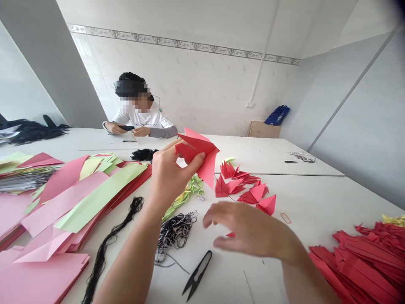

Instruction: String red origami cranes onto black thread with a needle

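Observation:
My left hand holds a folded red paper piece up above the table, pinched between thumb and fingers. My right hand hovers open over the white table, blurred and holding nothing. Just under its fingers a scrap of red paper shows. Several folded red paper units lie beyond it in a loose group. Black snipping scissors rest below my hands, near a tangle of black wire loops.
Stacks of pink and pale green paper fill the left side, and cut red strips lie at the right. A black cord lies on the table. Across the table, a seated person in a headset works with both hands. A cardboard box and blue bag stand by the far wall.

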A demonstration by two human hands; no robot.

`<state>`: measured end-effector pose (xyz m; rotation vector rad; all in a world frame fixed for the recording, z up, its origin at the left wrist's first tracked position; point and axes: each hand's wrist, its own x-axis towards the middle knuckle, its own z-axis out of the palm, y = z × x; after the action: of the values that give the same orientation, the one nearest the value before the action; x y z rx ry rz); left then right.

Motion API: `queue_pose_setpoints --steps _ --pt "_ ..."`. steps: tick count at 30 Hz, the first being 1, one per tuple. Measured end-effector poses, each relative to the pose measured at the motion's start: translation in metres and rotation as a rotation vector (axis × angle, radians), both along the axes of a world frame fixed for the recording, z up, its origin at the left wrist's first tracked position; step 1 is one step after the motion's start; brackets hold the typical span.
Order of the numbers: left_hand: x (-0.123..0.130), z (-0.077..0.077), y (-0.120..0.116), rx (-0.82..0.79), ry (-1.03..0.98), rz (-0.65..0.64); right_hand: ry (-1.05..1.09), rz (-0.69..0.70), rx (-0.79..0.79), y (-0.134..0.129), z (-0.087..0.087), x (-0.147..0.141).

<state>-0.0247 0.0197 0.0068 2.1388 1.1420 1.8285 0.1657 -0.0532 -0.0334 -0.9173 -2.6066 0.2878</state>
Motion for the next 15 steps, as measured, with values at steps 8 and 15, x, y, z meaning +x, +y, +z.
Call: queue_pose_setpoints --steps 8,15 --pt "-0.010 0.003 0.001 -0.061 -0.019 -0.067 -0.554 0.115 0.062 -0.011 -0.087 -0.077" --pt "-0.011 0.006 -0.002 -0.064 0.048 -0.053 -0.561 0.101 0.167 -0.021 -0.099 -0.069"
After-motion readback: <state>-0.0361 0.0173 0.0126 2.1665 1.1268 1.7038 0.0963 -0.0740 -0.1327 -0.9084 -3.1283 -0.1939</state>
